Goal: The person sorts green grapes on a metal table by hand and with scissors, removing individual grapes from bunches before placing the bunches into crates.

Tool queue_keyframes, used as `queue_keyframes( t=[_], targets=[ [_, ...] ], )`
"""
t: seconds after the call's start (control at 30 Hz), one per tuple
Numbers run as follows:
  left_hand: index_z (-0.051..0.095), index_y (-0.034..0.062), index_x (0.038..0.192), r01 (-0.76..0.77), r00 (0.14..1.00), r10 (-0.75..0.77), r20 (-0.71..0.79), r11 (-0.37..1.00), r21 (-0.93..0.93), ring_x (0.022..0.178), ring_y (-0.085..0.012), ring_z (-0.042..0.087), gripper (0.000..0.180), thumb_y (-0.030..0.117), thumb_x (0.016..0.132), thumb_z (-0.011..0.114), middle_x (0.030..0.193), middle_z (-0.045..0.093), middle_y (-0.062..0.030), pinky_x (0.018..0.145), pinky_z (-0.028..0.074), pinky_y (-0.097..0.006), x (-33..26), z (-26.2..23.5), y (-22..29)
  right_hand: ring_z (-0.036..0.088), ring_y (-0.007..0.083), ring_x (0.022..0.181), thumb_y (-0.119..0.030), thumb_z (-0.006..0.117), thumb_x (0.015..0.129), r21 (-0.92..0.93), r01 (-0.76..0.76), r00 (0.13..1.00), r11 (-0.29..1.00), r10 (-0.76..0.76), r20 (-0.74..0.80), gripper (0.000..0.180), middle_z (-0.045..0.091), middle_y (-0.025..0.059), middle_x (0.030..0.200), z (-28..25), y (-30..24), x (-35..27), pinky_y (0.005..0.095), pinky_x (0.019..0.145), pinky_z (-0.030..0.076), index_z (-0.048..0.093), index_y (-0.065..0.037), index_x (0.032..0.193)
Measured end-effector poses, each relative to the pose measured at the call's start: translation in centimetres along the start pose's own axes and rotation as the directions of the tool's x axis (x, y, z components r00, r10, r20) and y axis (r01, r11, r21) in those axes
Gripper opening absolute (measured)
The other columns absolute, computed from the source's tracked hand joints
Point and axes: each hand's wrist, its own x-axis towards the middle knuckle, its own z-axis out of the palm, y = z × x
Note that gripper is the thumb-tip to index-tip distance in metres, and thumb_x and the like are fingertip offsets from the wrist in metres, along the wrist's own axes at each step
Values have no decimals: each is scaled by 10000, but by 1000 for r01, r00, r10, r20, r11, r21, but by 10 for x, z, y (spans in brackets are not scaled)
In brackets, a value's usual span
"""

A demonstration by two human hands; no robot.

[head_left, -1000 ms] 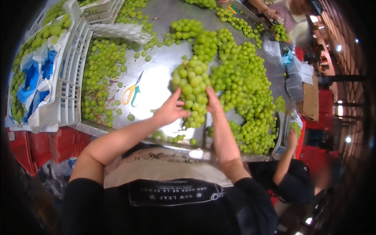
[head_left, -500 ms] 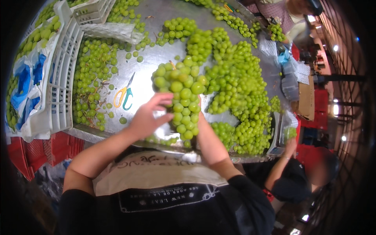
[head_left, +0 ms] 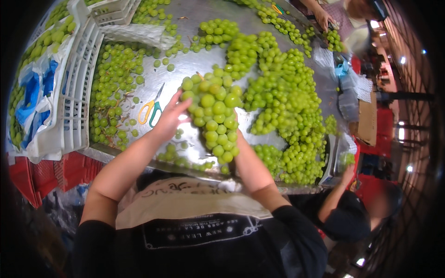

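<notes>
A large bunch of green grapes (head_left: 214, 110) hangs over the metal table in front of me, its narrower end toward me. My right hand (head_left: 238, 125) bears it from behind on the right side; most of its fingers are hidden by the fruit. At the bunch's upper left edge is my left hand (head_left: 170, 116), open, fingers apart and fingertips beside the outer grapes. Whether those tips press on the fruit I cannot tell. Left of that hand lies a pair of scissors (head_left: 152, 109) with one yellow and one green handle, blades pointing away from me.
More bunches of grapes (head_left: 289, 102) are heaped on the right of the metal table (head_left: 187, 69). Loose grapes (head_left: 109, 76) cover its left side, beside a white crate (head_left: 78, 97). Co-workers' hands (head_left: 323, 18) (head_left: 347, 175) show at the far right and right edge.
My left hand has moved up and left along the bunch, from its lower front to its upper left edge. The bunch has turned slightly. A co-worker's hand has come into view at the far right.
</notes>
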Motion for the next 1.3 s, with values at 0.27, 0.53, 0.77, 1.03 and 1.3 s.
queue_keyframes(
  t=[0.27,0.53,0.77,1.03,1.3],
  targets=[
    [137,8,1409,-84,995,91,-33,981,176,1014,-216,551,805,232,829,648,1046,571,-133,909,435,-359,-12,10,0,535,272,1087,-417,312,927,-351,5,959,936,-103,-264,543,511,161,1242,22,-12,-10,375,919,451,429,-33,1293],
    [194,-36,1380,-192,976,218,-23,901,389,1017,-195,550,756,204,828,651,1027,576,-125,897,435,-310,-2,-3,-29,549,224,1046,-167,438,899,-951,-107,825,290,-508,-248,385,565,164,1171,-16,-41,-20,322,894,431,478,-6,1247],
    [459,31,1226,-277,940,341,24,718,638,908,-183,589,522,190,789,697,918,608,-79,820,470,-315,-4,-22,-22,496,225,1146,-117,438,894,-984,71,725,162,-686,-61,445,504,152,1268,-34,-26,-39,317,955,379,397,-51,1332],
    [491,19,1193,-222,948,319,12,631,743,946,-201,587,397,168,845,614,1053,600,-108,835,484,-309,-11,-24,9,470,218,1173,-122,447,911,-969,109,639,220,-763,-101,455,468,134,1315,1,-5,-45,306,975,353,371,-44,1353],
    [521,44,1147,-255,943,328,54,610,750,991,-172,548,339,20,810,549,1086,581,-68,827,459,-296,-26,-23,8,393,303,1256,-278,571,868,-950,228,662,214,-749,-9,617,346,188,1399,47,-57,-87,385,1024,342,317,-35,1376]
  ],
)
